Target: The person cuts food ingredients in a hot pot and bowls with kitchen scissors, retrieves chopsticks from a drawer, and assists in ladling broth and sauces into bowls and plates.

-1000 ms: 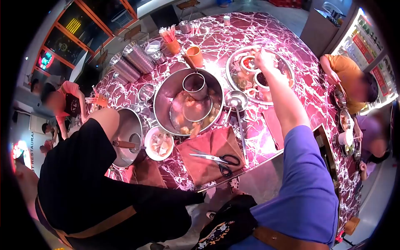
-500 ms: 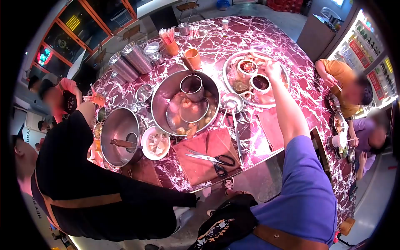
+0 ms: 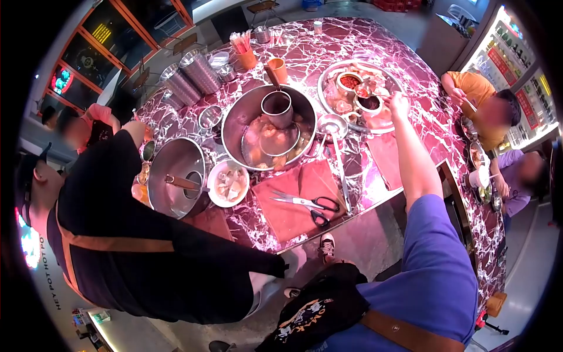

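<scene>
My right hand (image 3: 399, 104) reaches out over the large round metal tray (image 3: 324, 94), just right of a small bowl of dark sauce (image 3: 369, 105). Its fingers are drawn together; what they hold, if anything, is too small to make out. Another small bowl of red chopped sauce (image 3: 350, 81) sits behind, among pale pieces of food on the tray. My left hand is out of view. Left of the tray stands a big steel pot (image 3: 226, 129) with broth, chunks of food and a tall metal cylinder (image 3: 277, 110) in it.
A co-worker in black (image 3: 123, 234) leans in at left. Scissors (image 3: 316, 204) lie on a brown cloth (image 3: 287, 226) beside metal tongs (image 3: 342, 176). A second steel pot (image 3: 155, 176), a white bowl (image 3: 212, 190) and a ladle (image 3: 332, 125) are near. Diners sit at both sides.
My right hand has moved from above the dark sauce bowl to its right side, nearer me. The camera view has shifted slightly. The co-worker's arm at left has moved a little.
</scene>
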### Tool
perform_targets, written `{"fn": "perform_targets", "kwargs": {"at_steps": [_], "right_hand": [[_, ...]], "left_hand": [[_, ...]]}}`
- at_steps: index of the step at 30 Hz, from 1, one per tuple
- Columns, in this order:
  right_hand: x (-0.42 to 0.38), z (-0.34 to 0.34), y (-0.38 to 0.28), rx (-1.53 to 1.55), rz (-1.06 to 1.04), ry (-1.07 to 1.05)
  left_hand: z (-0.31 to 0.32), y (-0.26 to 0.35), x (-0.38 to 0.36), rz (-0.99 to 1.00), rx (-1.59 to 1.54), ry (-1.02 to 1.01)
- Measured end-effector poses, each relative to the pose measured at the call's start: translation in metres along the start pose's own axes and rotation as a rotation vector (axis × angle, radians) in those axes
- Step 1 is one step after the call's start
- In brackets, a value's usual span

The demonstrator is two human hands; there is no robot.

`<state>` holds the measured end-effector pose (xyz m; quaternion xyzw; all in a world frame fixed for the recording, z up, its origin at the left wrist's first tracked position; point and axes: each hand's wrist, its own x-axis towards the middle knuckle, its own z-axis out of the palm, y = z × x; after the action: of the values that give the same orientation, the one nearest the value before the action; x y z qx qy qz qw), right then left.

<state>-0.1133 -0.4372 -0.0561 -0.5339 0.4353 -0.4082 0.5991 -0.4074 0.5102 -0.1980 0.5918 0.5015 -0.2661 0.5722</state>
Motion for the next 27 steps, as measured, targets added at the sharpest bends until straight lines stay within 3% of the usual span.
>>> {"fn": "perform_targets", "kwargs": {"at_steps": [4, 10, 13, 14, 16, 19, 23, 24, 25, 26, 27], "right_hand": [[-0.052, -0.038, -0.004, 0.312, 0.023, 0.102], [-0.208, -0.124, -0.064, 0.269, -0.201, 0.143], [-0.330, -0.167, -0.090, 0.242, -0.335, 0.219], [-0.371, -0.185, -0.094, 0.259, -0.324, 0.232], [-0.464, -0.210, -0.099, 0.199, -0.374, 0.285], [-0.597, -0.246, -0.093, 0.052, -0.341, 0.410], [-0.773, -0.283, -0.070, -0.261, -0.196, 0.559], [-0.812, -0.284, -0.063, -0.273, -0.178, 0.583], [-0.848, -0.285, -0.056, -0.162, -0.142, 0.580], [-0.883, -0.295, -0.046, -0.291, -0.176, 0.559], [-0.919, -0.290, -0.045, -0.415, -0.104, 0.572]], "left_hand": [[-0.069, 0.001, 0.024, 0.035, -0.025, 0.008], [-0.170, 0.068, 0.118, 0.175, -0.047, -0.137], [-0.182, 0.147, 0.125, 0.163, 0.194, -0.155], [-0.206, 0.168, 0.162, 0.159, 0.244, -0.181], [-0.263, 0.194, 0.253, -0.103, 0.169, -0.538], [-0.293, 0.228, 0.242, 0.053, 0.370, -0.315], [-0.356, 0.242, 0.247, 0.129, 0.498, -0.383], [-0.374, 0.239, 0.257, 0.151, 0.588, -0.415], [-0.398, 0.229, 0.281, 0.410, 1.211, -0.465], [-0.427, 0.216, 0.315, 0.665, 1.836, -0.475], [-0.458, 0.188, 0.374, 0.770, 2.079, -0.474]]}}
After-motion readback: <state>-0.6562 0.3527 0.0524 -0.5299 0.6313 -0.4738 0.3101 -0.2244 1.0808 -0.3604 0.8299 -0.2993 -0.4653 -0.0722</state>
